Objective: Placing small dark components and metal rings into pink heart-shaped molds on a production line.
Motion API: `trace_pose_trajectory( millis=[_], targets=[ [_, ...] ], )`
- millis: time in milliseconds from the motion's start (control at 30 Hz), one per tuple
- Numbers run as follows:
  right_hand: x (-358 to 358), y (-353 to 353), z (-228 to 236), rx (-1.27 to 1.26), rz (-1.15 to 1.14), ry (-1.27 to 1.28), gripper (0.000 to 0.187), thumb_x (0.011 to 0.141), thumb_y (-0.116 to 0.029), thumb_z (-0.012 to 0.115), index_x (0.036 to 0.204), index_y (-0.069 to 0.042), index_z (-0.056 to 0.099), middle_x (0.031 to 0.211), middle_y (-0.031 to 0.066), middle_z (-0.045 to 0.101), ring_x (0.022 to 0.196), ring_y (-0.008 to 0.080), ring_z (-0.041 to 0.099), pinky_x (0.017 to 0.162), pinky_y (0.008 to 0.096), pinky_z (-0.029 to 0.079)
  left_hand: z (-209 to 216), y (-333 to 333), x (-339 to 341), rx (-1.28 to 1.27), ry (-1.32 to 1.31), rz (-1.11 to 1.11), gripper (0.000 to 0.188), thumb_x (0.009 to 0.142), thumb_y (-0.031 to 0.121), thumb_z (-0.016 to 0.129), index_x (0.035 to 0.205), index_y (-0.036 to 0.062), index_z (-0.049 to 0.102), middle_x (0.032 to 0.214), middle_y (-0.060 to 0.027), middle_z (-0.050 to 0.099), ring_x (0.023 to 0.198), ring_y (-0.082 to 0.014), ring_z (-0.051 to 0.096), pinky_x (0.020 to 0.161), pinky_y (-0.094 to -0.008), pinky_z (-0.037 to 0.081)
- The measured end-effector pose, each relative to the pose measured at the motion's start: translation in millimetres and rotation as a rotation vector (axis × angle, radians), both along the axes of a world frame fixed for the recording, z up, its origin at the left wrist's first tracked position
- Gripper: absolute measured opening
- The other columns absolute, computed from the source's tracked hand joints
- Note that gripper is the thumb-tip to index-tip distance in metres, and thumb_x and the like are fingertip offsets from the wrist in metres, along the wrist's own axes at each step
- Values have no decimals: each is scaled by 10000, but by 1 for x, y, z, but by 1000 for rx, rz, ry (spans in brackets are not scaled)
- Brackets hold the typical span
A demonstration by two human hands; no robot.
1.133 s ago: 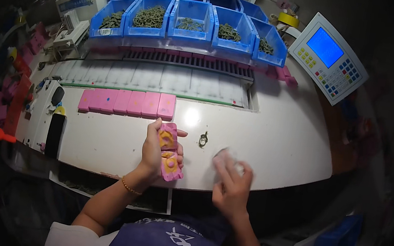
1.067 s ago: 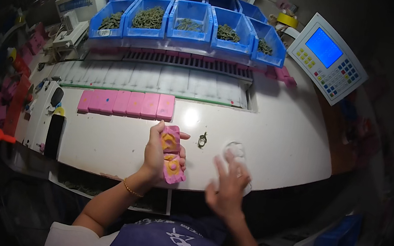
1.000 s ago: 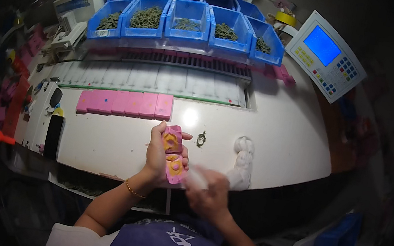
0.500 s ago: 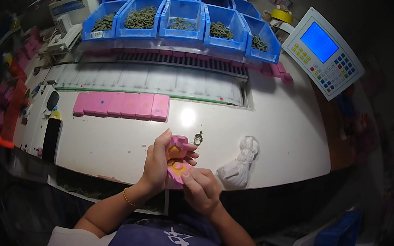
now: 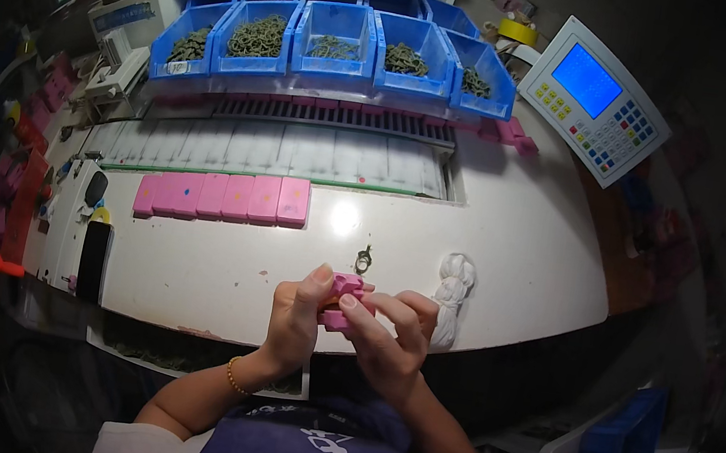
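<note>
Over the table's near edge, both my hands hold a pink rubber mold (image 5: 335,320) with an orange-yellow inside. Its two halves are folded nearly together, with a sliver of orange showing between them. My left hand (image 5: 295,311) wraps its left side, thumb up along the edge. My right hand (image 5: 396,336) presses thumb and fingers on it from the right; some fingertips are hidden. Just beyond the mold lies a small dark-green ring-shaped piece (image 5: 363,260) on the white table (image 5: 516,247). Farther left stands a row of similar pink molds (image 5: 225,196).
A knotted white cloth bundle (image 5: 452,301) lies right of my right hand. A dark phone (image 5: 95,260) sits at the left. At the back are blue bins (image 5: 332,62) of green pieces, a slatted vent (image 5: 340,118), and a keypad panel with a blue screen (image 5: 595,101).
The mold, spread open before with its orange inside showing, has been folded nearly closed. Both hands have moved slightly right, and the right hand has risen to the mold's upper part.
</note>
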State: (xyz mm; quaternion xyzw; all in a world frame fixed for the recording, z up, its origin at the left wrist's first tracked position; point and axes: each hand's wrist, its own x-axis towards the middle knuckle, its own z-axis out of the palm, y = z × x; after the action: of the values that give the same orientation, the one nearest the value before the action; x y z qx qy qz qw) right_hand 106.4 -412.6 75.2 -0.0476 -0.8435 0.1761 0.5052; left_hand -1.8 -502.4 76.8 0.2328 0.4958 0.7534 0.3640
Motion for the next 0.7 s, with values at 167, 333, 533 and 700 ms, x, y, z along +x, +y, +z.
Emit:
trace_pose_trajectory(
  millis=[167,333,533,700],
  targets=[
    [-1,6,5,-286,1,-35,422,728,-99,824,1125,-53,686,1042,76,639,1002,239,527,831,350,472,2,-3,-2,-75,-108,-152,708,1050,522,290,950,-72,662,826,-183,703,680,-185,680,510,-300,518],
    [12,19,5,-683,365,-191,392,701,-55,847,1048,-21,669,990,60,636,977,190,543,869,330,435,-7,-12,-11,-102,134,-349,785,1030,601,236,947,-50,667,783,-153,689,709,-180,679,565,-293,525],
    [20,19,3,-840,363,-173,295,725,-41,845,966,-25,677,901,32,617,861,135,545,834,284,417,10,-15,-19,3,550,-206,400,978,361,578,1073,-19,661,964,-119,682,931,-194,674,804,-326,564],
    [24,22,-4,-830,315,-263,292,720,-65,864,951,-38,687,883,9,613,810,98,528,783,265,403,3,-22,-21,-26,491,-235,296,850,81,749,1103,-26,639,1031,-125,671,995,-203,668,905,-341,551]
  ],
)
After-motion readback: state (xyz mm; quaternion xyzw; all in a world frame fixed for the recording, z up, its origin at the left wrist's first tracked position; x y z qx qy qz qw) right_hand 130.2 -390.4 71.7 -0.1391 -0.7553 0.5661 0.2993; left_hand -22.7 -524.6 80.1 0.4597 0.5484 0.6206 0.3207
